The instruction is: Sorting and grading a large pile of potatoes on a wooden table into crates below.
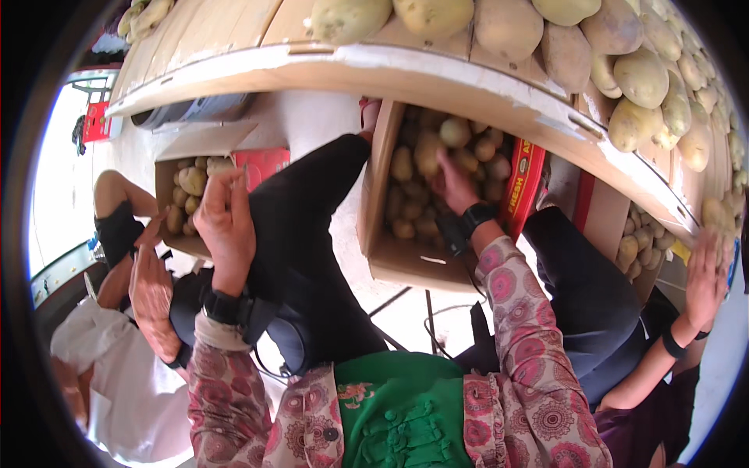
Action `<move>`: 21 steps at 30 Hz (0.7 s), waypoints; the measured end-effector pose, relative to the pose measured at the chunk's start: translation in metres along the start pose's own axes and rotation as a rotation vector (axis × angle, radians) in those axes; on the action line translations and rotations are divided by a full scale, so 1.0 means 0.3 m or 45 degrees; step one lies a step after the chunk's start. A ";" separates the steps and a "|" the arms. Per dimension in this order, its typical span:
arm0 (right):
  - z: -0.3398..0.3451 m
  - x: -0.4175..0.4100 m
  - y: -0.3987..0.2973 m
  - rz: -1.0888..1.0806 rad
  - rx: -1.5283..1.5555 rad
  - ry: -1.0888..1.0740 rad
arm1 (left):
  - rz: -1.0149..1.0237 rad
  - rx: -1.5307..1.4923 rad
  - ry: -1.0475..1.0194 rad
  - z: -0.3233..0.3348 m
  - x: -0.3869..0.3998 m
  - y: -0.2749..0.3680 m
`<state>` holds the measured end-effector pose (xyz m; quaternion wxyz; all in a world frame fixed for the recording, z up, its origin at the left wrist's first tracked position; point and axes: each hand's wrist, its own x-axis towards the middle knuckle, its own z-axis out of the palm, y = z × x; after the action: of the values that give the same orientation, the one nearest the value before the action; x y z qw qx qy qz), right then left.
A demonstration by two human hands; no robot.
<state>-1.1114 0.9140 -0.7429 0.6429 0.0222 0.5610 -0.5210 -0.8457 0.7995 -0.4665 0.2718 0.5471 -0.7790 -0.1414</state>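
My right hand point(457, 184) is down inside a cardboard box point(380, 169) of potatoes, between my knees. Its fingers close around a large potato point(428, 153) near the box's far side. Several smaller potatoes point(406, 202) lie around and below it in shadow. Raised above my left thigh is my left hand point(225, 222), fingers curled in and slightly blurred, with nothing visible in them. Behind that hand, lower down, stands another open box with potatoes point(192, 180). Black straps with small devices circle both my wrists.
Across the top runs a cardboard-covered table edge point(374, 67), with large potatoes point(509, 26) heaped on it. Co-workers' hands show at left point(151, 286) and right point(705, 281). A red printed box panel point(522, 184) stands beside my box; more potatoes point(641, 240) lie in a box rightward.
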 end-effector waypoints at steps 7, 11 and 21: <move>-0.200 0.164 -0.363 -0.439 0.753 -0.262 | 0.071 -0.080 0.035 0.036 -0.004 -0.002; -0.163 0.052 -0.361 -0.275 0.470 -0.102 | -0.001 0.002 0.007 0.001 -0.007 -0.042; -0.084 -0.127 -0.131 -0.381 0.249 0.339 | 0.000 -0.079 0.026 0.009 -0.003 -0.044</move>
<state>-1.1498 0.9361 -0.7020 0.4733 0.0696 0.5848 -0.6551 -0.8368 0.7953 -0.4759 0.2967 0.5399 -0.7713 -0.1598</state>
